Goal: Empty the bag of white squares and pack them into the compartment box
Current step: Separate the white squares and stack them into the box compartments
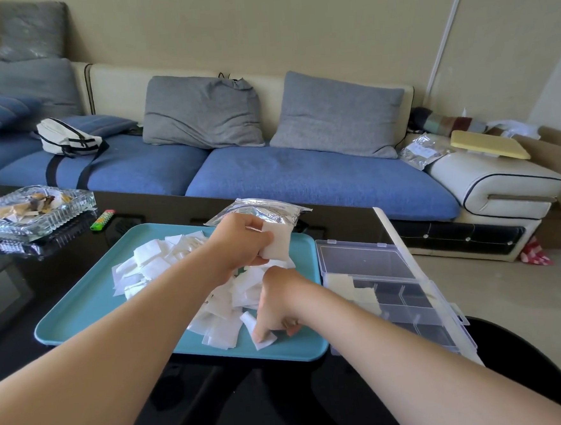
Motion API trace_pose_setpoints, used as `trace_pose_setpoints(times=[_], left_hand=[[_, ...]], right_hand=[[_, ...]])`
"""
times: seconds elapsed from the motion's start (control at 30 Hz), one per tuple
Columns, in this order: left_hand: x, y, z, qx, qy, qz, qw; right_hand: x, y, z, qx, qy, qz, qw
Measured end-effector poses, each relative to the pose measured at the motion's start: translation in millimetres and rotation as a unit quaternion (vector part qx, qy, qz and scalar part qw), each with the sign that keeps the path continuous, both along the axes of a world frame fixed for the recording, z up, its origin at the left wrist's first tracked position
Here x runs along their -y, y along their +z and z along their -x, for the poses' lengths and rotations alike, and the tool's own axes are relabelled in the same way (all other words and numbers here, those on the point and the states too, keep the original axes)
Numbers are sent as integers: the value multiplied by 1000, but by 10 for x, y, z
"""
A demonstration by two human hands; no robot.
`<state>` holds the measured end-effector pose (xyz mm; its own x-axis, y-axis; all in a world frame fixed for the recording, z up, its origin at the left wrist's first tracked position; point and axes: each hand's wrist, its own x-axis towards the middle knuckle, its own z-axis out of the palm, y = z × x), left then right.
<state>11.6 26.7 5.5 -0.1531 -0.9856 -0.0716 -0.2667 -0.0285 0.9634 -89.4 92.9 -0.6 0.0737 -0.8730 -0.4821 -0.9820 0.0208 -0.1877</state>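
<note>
Head view: the left hand (241, 241) gripped a small stack of squares (276, 244). The right hand (279, 307) curled onto one square (264, 340), pinching or pressing, I cannot tell. Beneath both, a pile (150, 264) covered the tray (80, 312). Beyond the left hand lay the bag (266, 213), seemingly emptied. Right of the right hand, the box (368, 259) held few; most packing remained.

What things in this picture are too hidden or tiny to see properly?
Head view, the only one:
Silver bag: the left hand covers its front; contents unseen.
Stack of squares in that hand: number untellable.
Right hand: pinching or just pressing a square? Its own back hides the thumb.
Compartment box: near corner behind the right forearm.
Glass dish: contents too small.
</note>
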Motion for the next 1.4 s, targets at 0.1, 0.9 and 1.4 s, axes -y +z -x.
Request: trace_pose_setpoints(times=[0.1,0.9,1.4], left_hand=[[15,-2,-4,2,6,-6,1000],[-103,60,110,-93,-70,-40,992],[-115,86,93,-112,-130,-24,985]], right_hand=[[-21,41,111,47,13,14,999],[136,175,857,355,-102,322,872],[23,274,850,379,-194,270,864]])
